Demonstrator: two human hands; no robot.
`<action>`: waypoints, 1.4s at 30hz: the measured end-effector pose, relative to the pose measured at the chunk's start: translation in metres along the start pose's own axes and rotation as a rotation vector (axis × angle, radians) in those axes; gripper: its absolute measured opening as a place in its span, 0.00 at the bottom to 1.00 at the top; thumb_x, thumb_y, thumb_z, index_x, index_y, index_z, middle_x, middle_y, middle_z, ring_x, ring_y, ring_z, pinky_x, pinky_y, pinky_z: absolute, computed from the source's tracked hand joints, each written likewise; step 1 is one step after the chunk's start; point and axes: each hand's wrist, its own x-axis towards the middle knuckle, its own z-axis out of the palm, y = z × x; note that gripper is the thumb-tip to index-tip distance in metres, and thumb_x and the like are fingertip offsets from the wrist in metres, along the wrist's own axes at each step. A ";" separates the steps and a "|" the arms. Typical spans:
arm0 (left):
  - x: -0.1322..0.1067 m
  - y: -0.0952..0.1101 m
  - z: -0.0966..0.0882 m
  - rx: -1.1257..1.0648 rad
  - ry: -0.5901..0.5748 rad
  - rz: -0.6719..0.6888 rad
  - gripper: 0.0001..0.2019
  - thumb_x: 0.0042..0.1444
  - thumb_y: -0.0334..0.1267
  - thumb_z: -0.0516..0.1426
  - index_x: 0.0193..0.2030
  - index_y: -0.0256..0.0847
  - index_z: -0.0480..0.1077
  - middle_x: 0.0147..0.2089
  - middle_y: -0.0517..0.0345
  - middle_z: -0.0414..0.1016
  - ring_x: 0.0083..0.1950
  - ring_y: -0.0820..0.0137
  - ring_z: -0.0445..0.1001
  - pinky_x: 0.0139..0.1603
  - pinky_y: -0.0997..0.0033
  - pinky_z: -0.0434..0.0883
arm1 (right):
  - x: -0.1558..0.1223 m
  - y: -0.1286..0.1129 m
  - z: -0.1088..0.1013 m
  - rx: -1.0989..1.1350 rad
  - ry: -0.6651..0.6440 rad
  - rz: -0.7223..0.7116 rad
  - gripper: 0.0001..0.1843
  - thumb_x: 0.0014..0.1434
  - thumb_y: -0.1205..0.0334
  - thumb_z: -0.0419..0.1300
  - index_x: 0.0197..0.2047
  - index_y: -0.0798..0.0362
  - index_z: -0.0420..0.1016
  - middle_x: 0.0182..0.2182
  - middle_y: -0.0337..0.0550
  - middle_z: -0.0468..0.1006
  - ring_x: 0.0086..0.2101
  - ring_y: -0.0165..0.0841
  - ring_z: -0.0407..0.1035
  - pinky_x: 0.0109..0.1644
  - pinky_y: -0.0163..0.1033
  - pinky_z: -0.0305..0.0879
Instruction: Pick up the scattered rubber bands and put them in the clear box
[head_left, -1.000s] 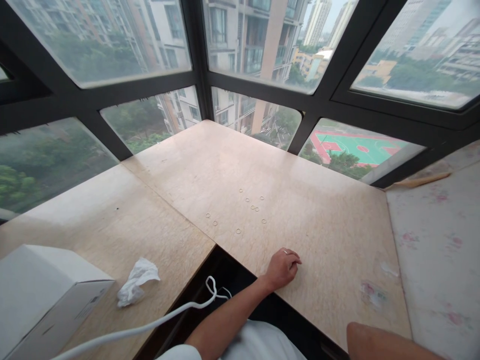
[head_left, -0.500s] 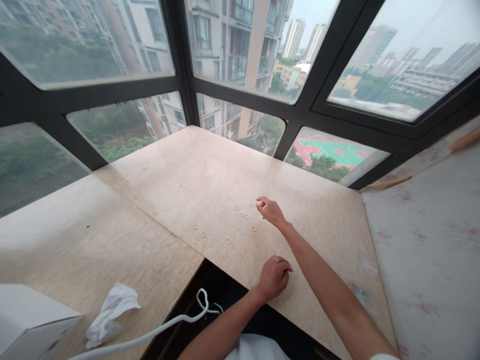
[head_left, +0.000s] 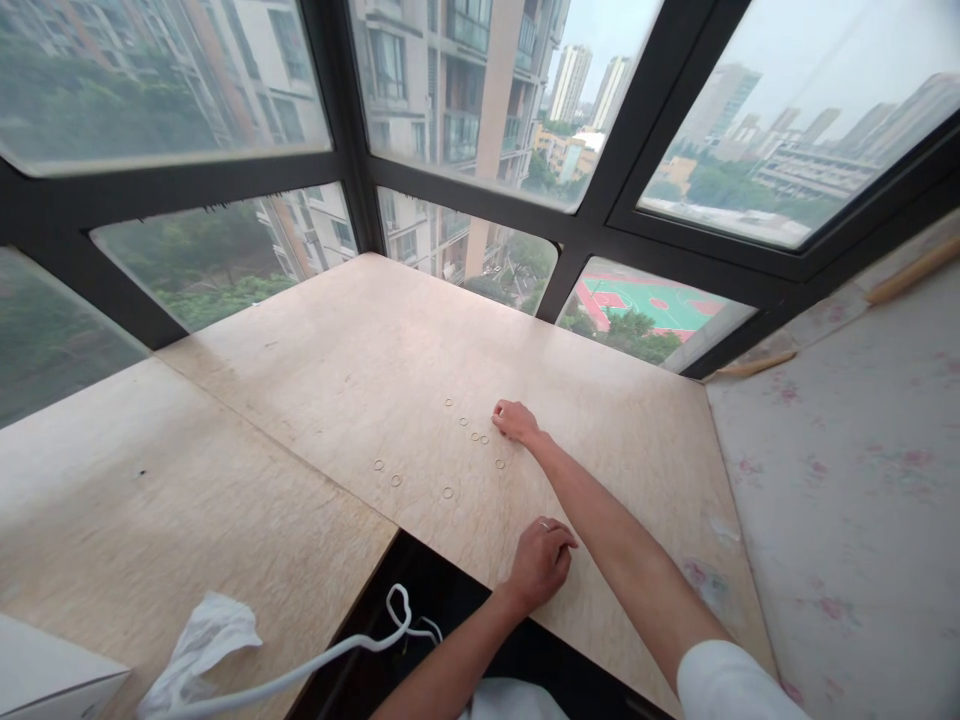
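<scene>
Several small rings [head_left: 480, 438] lay scattered on the table [head_left: 360, 340]; the right hand [head_left: 514, 421] bunched its fingers beside them, any pinch hidden; the left hand [head_left: 541, 562] rested loosely curled near the edge. Being flat and thin, they could skid away if fumbled.

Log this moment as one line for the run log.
right hand: fingers down at rings on table | left hand: curled, resting at table edge | nearby: tissue, cable

Rings [head_left: 475, 437] too small to identify; white box [head_left: 45, 680] cut off.
</scene>
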 end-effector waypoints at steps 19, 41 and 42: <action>0.002 -0.002 -0.001 0.019 -0.025 0.038 0.13 0.49 0.21 0.51 0.35 0.39 0.73 0.39 0.54 0.75 0.43 0.67 0.70 0.46 0.66 0.67 | -0.109 0.063 -0.006 0.847 0.162 -0.137 0.14 0.55 0.50 0.53 0.34 0.52 0.59 0.36 0.48 0.79 0.21 0.28 0.72 0.18 0.29 0.59; 0.010 -0.003 -0.003 0.177 -0.072 0.067 0.11 0.54 0.28 0.50 0.35 0.41 0.72 0.41 0.54 0.75 0.45 0.66 0.72 0.47 0.62 0.71 | -0.323 0.180 -0.014 0.774 0.736 0.314 0.21 0.56 0.45 0.58 0.40 0.55 0.74 0.36 0.49 0.79 0.32 0.39 0.76 0.27 0.35 0.67; 0.011 -0.003 -0.003 0.185 -0.073 0.067 0.11 0.54 0.28 0.50 0.35 0.41 0.72 0.41 0.54 0.75 0.45 0.66 0.73 0.47 0.61 0.71 | -0.329 0.185 -0.013 0.736 0.762 0.358 0.21 0.56 0.45 0.57 0.41 0.55 0.74 0.36 0.49 0.79 0.31 0.39 0.76 0.27 0.35 0.67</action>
